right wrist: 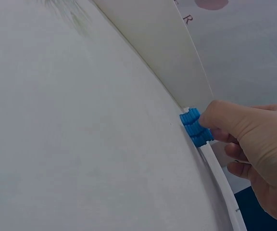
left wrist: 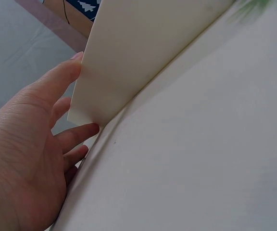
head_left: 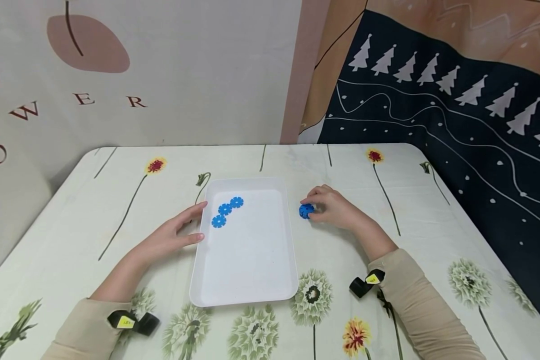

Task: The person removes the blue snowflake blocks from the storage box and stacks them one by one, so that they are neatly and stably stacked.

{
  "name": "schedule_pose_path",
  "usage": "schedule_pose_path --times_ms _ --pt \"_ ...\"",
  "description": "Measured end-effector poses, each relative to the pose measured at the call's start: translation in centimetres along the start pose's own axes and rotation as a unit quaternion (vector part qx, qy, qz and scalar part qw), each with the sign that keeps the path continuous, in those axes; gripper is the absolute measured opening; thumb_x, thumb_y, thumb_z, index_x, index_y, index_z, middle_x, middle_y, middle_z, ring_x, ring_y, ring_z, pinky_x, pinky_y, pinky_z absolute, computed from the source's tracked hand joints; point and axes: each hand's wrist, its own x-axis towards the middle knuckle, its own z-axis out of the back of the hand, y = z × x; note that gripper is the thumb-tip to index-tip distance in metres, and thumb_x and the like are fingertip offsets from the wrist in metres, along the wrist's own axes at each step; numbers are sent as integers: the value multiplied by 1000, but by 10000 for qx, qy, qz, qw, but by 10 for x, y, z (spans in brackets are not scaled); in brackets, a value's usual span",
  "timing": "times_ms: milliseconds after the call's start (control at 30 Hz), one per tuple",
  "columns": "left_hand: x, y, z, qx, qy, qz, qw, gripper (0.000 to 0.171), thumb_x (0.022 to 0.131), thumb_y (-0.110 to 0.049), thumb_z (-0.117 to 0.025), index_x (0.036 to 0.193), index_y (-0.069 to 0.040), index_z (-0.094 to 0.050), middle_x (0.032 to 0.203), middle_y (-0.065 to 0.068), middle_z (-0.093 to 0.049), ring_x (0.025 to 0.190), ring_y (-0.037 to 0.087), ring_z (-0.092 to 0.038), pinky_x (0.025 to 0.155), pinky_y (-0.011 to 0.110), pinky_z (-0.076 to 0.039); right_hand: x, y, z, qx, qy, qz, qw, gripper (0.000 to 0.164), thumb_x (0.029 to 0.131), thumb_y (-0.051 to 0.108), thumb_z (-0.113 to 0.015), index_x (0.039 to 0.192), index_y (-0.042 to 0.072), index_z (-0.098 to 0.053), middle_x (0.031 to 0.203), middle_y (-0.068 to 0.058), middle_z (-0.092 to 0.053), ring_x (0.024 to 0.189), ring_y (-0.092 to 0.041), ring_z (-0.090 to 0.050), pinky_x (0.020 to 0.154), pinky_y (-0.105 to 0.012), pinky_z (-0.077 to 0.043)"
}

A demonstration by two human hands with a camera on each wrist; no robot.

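A shallow white tray (head_left: pixel 247 265) lies in the middle of the table. In it, near the upper left corner, three blue notched building discs (head_left: pixel 225 209) form a slanting row. My left hand (head_left: pixel 173 235) rests at the tray's left side; in the left wrist view its fingertips (left wrist: pixel 91 130) touch the outer wall, thumb and fingers spread. To the right of the tray, my right hand (head_left: pixel 335 207) pinches a stack of blue notched discs (right wrist: pixel 195 127) between thumb and fingers. In the right wrist view the stack stands close to the tablecloth, several layers thick.
A pale tablecloth (head_left: pixel 342 260) printed with flowers covers the table. Behind it hangs a light wall cloth (head_left: pixel 207 75) with letters, and at the right a dark cloth (head_left: pixel 454 125) with white trees. Black wrist cameras (head_left: pixel 146 324) sit at both cuffs.
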Motion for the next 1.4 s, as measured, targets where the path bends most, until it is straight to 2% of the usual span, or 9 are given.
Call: schedule_pose_path --times_ms 433,700,867,1100,1233,1400 --pt "0 1 0 -55 3 0 10000 78 88 -28 -71 152 -22 -27 151 16 -32 139 38 -24 104 65 -21 -2 3 3 -4 -17 -72 10000 33 81 4 -73 114 0 -69 108 -9 -60 99 -24 -50 82 -39 -44" --pt "0 0 0 -39 5 31 10000 78 88 -29 -71 153 -22 -27 151 16 -31 139 38 -24 104 64 -21 -4 14 20 78 -450 -310 9985 33 85 9 -71 118 4 -69 116 -10 -57 112 -27 -48 93 -45 -42" --pt "0 0 0 -53 19 2 10000 77 89 -27 -70 153 -20 -27 151 17 -31 139 38 -24 105 63 -21 1 28 25 141 -696 -27 9975 32 85 9 -73 116 5 -69 113 -9 -59 110 -25 -50 91 -43 -45" --pt "0 0 0 -69 21 21 10000 77 89 -27 -70 153 -20 -27 152 16 -30 139 38 -23 106 62 -20 17 47 17 330 -791 603 9945 30 84 10 -75 114 5 -70 108 -6 -63 106 -21 -51 89 -41 -46" --pt "0 1 0 -97 26 35 9999 77 89 -27 -70 153 -20 -27 151 16 -31 139 38 -23 106 62 -20 30 58 8 361 -675 843 9935 30 83 10 -75 113 5 -70 106 -4 -64 104 -19 -52 86 -43 -47" --pt "0 1 0 -131 10 29 9999 77 88 -28 -71 152 -21 -28 151 15 -32 139 37 -24 106 63 -20 45 75 -5 395 -285 655 9967 33 84 14 -76 115 5 -70 109 -4 -63 105 -19 -50 86 -44 -47"
